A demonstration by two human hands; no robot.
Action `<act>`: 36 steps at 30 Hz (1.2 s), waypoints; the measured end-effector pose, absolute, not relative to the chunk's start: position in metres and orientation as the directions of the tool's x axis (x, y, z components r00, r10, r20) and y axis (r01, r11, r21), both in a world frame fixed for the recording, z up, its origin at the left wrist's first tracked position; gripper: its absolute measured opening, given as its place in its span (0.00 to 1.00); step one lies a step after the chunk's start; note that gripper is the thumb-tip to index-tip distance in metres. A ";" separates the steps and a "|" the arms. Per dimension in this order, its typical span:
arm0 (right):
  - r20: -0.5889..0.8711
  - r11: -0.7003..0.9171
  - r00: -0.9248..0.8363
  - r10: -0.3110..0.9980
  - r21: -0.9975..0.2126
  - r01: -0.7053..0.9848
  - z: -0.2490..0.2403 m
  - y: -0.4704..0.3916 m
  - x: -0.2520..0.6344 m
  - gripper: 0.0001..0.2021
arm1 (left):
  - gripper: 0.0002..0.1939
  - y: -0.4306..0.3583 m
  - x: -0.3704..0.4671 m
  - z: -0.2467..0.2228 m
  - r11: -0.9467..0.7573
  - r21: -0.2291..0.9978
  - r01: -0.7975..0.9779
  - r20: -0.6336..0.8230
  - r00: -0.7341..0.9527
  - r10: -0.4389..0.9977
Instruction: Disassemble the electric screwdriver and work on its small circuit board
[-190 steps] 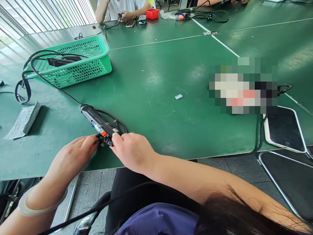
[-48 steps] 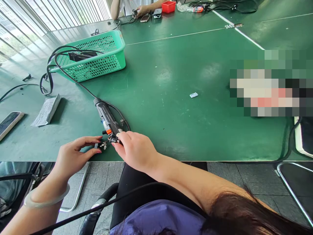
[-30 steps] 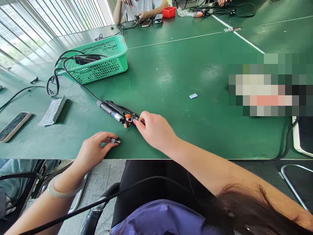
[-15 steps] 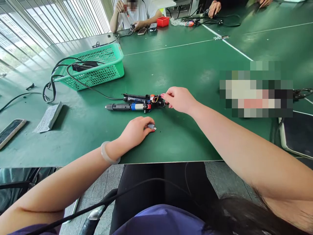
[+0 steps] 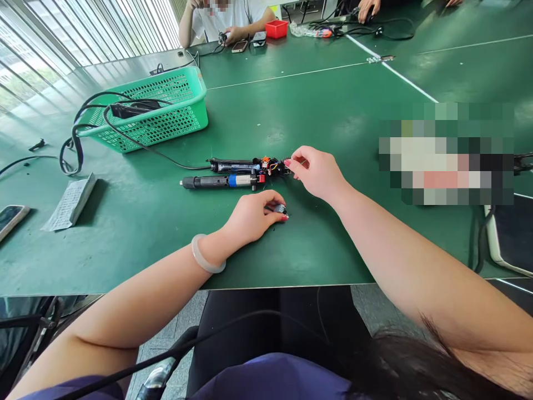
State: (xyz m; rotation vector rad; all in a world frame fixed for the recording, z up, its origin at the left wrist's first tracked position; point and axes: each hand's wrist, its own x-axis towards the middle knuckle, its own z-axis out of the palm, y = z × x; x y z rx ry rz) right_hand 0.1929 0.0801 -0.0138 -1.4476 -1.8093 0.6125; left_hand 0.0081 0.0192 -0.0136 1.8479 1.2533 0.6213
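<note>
On the green table (image 5: 145, 239) lies an opened black corded device made of two long arms. Its upper arm (image 5: 233, 165) has the cord at its left tip, and coloured wires and an orange part (image 5: 265, 160) show near the right end. A blue band marks the lower arm (image 5: 214, 181). My right hand (image 5: 318, 171) has thumb and fingers pinched at the device's right end; what lies between the fingertips is hidden. Nearer the table's front edge, my left hand (image 5: 254, 216) rests closed around a small grey piece (image 5: 278, 209), thumb beneath it.
A green mesh basket (image 5: 166, 130) with a black cable stands at back left. Crumpled printed paper (image 5: 73, 203) and a phone (image 5: 10, 219) lie left. A blurred patch (image 5: 445, 161) covers things at right, near a dark tablet-like object (image 5: 512, 233). Across sits a person (image 5: 229, 19) beside a red box (image 5: 276, 29).
My left hand has slid right along the table with the grey piece, coming under the device's right end. The right hand stays at that end, shifted slightly right. The camera view has shifted a little.
</note>
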 end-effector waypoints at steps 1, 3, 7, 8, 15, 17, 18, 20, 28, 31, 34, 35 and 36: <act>0.243 0.255 -0.105 0.964 -0.744 0.617 -0.015 0.080 0.194 0.10 | 0.10 0.021 0.006 -0.014 -0.157 0.859 0.487 -0.048 0.382 0.923; 0.238 0.255 -0.112 0.965 -0.745 0.616 -0.016 0.079 0.196 0.10 | 0.12 0.024 0.002 -0.016 -0.106 0.904 0.415 -0.067 0.382 0.922; 0.217 0.237 -0.109 0.970 -0.743 0.625 -0.014 0.076 0.198 0.08 | 0.12 0.029 -0.003 -0.018 -0.007 0.953 0.302 -0.113 0.379 0.918; 0.211 0.228 -0.103 0.972 -0.740 0.633 -0.012 0.075 0.199 0.08 | 0.12 0.030 -0.004 -0.018 0.016 0.958 0.285 -0.126 0.372 0.919; 0.245 0.236 -0.076 0.967 -0.733 0.638 -0.008 0.072 0.208 0.09 | 0.11 0.029 -0.004 -0.017 0.076 0.954 0.289 -0.176 0.338 0.925; 0.262 0.236 -0.056 0.964 -0.731 0.641 -0.006 0.071 0.211 0.09 | 0.11 0.030 -0.005 -0.016 0.090 0.952 0.293 -0.192 0.341 0.920; 0.268 0.237 -0.050 0.962 -0.730 0.641 -0.006 0.071 0.212 0.08 | 0.11 0.030 -0.005 -0.016 0.091 0.951 0.297 -0.195 0.343 0.919; 0.263 0.238 -0.059 0.963 -0.729 0.642 -0.005 0.070 0.214 0.06 | 0.10 0.031 -0.005 -0.016 0.074 0.949 0.307 -0.185 0.350 0.918; 0.101 0.282 -0.303 0.948 -0.712 0.643 -0.003 0.063 0.207 0.09 | 0.11 0.034 -0.005 -0.016 0.041 0.962 0.270 -0.143 0.373 0.917; 0.033 0.266 -0.357 0.934 -0.729 0.630 -0.002 0.060 0.202 0.13 | 0.12 0.034 -0.005 -0.015 0.045 0.963 0.264 -0.144 0.368 0.919; 0.012 0.293 -0.435 0.900 -0.756 0.586 -0.004 0.057 0.198 0.09 | 0.15 0.034 -0.004 -0.014 0.090 0.965 0.247 -0.174 0.348 0.921; 0.007 0.303 -0.465 0.885 -0.768 0.565 -0.005 0.057 0.198 0.08 | 0.16 0.034 -0.004 -0.014 0.108 0.964 0.242 -0.188 0.339 0.922; -0.001 0.309 -0.492 0.871 -0.777 0.549 -0.006 0.056 0.197 0.09 | 0.16 0.034 -0.004 -0.013 0.121 0.963 0.241 -0.199 0.329 0.923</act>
